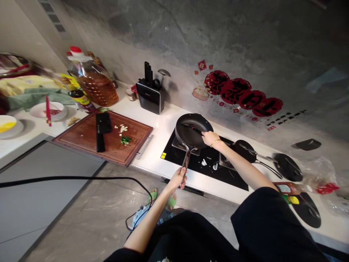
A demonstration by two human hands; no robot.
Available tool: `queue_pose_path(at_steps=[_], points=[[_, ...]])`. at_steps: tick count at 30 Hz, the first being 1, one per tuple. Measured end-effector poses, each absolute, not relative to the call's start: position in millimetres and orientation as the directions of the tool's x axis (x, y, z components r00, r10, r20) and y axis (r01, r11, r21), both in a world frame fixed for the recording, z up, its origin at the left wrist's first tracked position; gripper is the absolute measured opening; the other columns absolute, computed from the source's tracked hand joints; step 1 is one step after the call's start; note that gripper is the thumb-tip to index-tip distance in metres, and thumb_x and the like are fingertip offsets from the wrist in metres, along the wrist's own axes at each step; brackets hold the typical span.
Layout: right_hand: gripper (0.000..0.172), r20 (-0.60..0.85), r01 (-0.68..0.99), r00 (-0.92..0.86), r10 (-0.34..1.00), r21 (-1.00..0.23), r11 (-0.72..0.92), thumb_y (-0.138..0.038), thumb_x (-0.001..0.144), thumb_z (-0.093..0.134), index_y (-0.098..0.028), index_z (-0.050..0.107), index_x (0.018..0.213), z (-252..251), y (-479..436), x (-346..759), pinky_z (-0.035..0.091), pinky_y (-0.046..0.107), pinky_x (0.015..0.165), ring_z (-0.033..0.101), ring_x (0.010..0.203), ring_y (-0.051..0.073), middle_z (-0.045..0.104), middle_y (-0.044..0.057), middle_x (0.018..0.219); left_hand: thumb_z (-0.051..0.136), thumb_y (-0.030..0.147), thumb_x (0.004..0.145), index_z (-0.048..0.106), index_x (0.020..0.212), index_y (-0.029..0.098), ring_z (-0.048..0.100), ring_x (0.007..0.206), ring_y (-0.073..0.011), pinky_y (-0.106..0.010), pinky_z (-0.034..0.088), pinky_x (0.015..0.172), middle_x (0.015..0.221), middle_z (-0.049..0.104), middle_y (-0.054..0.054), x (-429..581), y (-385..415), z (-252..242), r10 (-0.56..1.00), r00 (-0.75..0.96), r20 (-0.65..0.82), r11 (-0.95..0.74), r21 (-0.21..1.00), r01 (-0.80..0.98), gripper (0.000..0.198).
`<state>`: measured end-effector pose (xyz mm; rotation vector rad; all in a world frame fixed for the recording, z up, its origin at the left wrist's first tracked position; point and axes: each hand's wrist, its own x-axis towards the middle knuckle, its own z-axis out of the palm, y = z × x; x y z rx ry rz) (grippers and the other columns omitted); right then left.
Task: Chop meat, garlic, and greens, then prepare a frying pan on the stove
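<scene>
My left hand [178,177] is wrapped round the handle of a black frying pan [199,138], which sits over the left burner of the stove [188,163]. In my right hand [211,138] is a dark long-handled utensil [194,128] that looks like a spatula. It reaches into the pan, and its black head is hard to make out against the dark inside. No food can be seen in the pan. A smaller black pan [244,151] stands on the right burner, beyond my right forearm.
Left of the stove, a wooden cutting board [81,134] bears a cleaver [103,123], chopped garlic [123,128] and greens [125,139]. Behind are a knife block [149,96] and an oil jug [95,83]. Bowls [61,113] stand far left; lids [287,167] lie right. A black cable [81,178] crosses below.
</scene>
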<state>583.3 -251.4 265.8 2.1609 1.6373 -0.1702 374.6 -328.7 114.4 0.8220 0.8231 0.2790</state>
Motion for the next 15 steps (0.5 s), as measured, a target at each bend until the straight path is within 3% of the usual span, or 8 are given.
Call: queue_pose_path(at_steps=[4,7,11,15], points=[[0.039,-0.49,0.96,0.141,0.86,0.28,0.002,-0.033,0.087,0.041,-0.025,0.058,0.121,309,-285,591,0.047,0.035,0.076,0.062,0.095,0.027,0.066,0.012,0.105,0.041,0.065,0.08,0.042,0.093,0.018,0.034,0.029,-0.004,-0.017,0.025,0.029,0.054,0.041,0.009,373,-329,120,0.517,0.669,-0.534,0.657,0.748,0.089,0.048],[0.035,-0.549,0.941,0.191,0.813,0.339,0.008,-0.035,0.084,0.048,-0.029,0.063,0.114,336,-292,609,0.046,0.036,0.079,0.061,0.097,0.027,0.067,0.008,0.106,0.04,0.064,0.08,0.042,0.094,0.018,0.035,0.029,-0.0038,-0.017,0.025,0.03,0.054,0.041,0.008,372,-329,123,0.521,0.662,-0.539,0.657,0.748,0.091,0.048],[0.041,-0.372,0.927,0.246,0.895,0.361,-0.105,-0.036,0.089,0.04,-0.031,0.051,0.128,318,-269,630,0.044,0.035,0.084,0.058,0.105,0.025,0.062,0.008,0.116,0.04,0.065,0.08,0.043,0.094,0.018,0.034,0.029,-0.0039,-0.017,0.024,0.03,0.054,0.04,0.009,373,-330,121,0.519,0.657,-0.546,0.67,0.738,0.084,0.049],[0.043,-0.268,0.893,0.385,0.883,0.351,-0.282,-0.032,0.092,0.035,-0.024,0.045,0.133,281,-246,624,0.044,0.032,0.085,0.058,0.105,0.023,0.061,0.013,0.117,0.04,0.065,0.08,0.043,0.094,0.018,0.034,0.028,-0.0043,-0.017,0.024,0.029,0.054,0.041,0.009,374,-330,117,0.52,0.662,-0.539,0.669,0.74,0.077,0.049]])
